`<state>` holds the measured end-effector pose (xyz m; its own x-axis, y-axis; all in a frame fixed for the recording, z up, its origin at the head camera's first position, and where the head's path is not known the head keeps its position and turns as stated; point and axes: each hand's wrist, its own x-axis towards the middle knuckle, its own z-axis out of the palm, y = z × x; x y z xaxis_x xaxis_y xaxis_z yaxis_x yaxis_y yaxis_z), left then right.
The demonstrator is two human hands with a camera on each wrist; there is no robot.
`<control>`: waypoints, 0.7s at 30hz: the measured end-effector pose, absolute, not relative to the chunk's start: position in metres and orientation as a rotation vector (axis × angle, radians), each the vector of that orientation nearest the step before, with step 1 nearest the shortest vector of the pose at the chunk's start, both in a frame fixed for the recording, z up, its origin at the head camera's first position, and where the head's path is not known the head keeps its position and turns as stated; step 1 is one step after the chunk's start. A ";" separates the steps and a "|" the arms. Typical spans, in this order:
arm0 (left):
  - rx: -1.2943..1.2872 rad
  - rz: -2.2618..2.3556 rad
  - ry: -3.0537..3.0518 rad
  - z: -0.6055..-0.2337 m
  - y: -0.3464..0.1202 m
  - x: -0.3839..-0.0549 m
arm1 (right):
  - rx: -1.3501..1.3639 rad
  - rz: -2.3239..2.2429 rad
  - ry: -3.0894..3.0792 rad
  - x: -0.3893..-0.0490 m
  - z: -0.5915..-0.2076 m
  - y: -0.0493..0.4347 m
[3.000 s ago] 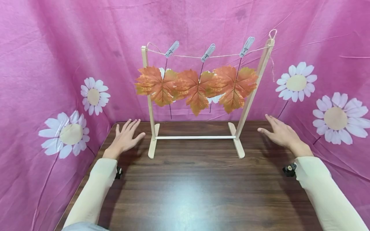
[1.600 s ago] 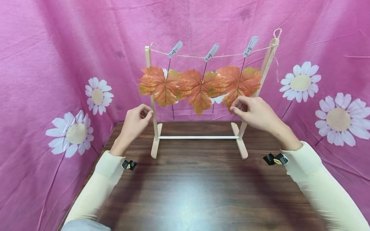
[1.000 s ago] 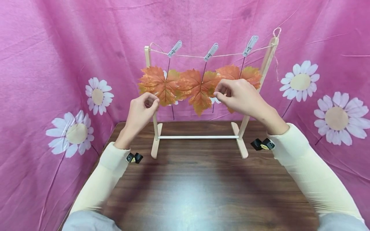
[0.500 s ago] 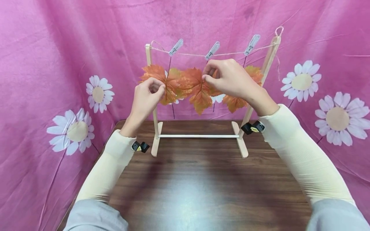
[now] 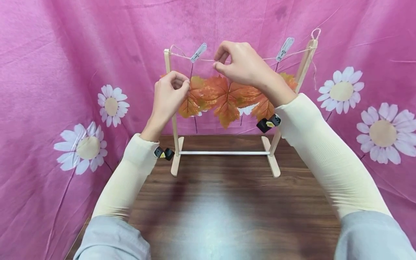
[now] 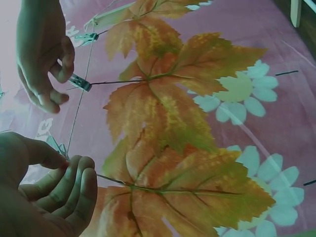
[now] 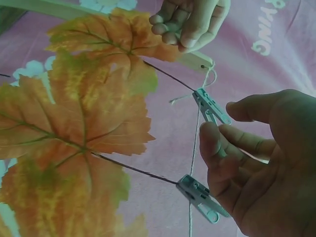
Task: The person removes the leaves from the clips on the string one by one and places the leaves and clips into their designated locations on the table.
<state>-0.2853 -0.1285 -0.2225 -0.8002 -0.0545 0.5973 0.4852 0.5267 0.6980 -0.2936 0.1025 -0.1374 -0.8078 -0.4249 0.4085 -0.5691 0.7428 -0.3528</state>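
Three orange maple leaves hang by dark stems from grey-white clothespins on a string (image 5: 208, 60). My left hand (image 5: 169, 95) is raised before the left leaf (image 5: 190, 106), fingers loosely bent and holding nothing; in the head view it overlaps part of that leaf. Higher up, my right hand (image 5: 242, 63) is at the string above the middle leaf (image 5: 225, 103), thumb and fingers apart. It hides the middle clothespin (image 7: 200, 197) in the head view. The left clothespin (image 5: 199, 52) and right clothespin (image 5: 285, 49) show on either side. My right forearm partly covers the right leaf (image 5: 264, 109).
The string runs between two posts of a wooden stand (image 5: 274, 168) joined low down by a white rod (image 5: 224, 152). It stands at the back of a dark wooden table (image 5: 208, 195). A pink cloth (image 5: 136, 32) with printed daisies surrounds it.
Both hands have left the table beside the stand and risen with fingers bending. The right has moved up and left to the string, the left up to the left leaf. The leaves still hang.
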 end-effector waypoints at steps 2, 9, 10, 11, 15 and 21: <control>-0.322 -1.242 -2.206 -0.218 -0.126 -0.287 | 0.748 0.684 -2.665 -0.297 -0.132 0.098; -0.267 -1.254 -2.217 -0.205 -0.118 -0.294 | 0.660 0.714 -2.764 -0.309 -0.118 0.091; -0.255 -1.251 -2.222 -0.204 -0.117 -0.295 | 0.651 0.720 -2.774 -0.311 -0.117 0.089; -0.249 -1.244 -2.223 -0.202 -0.116 -0.296 | 0.645 0.730 -2.784 -0.313 -0.116 0.088; -0.231 -1.225 -2.242 -0.198 -0.112 -0.300 | 0.641 0.762 -2.806 -0.318 -0.111 0.078; -0.228 -1.215 -2.289 -0.192 -0.107 -0.306 | 0.614 0.756 -2.853 -0.324 -0.107 0.068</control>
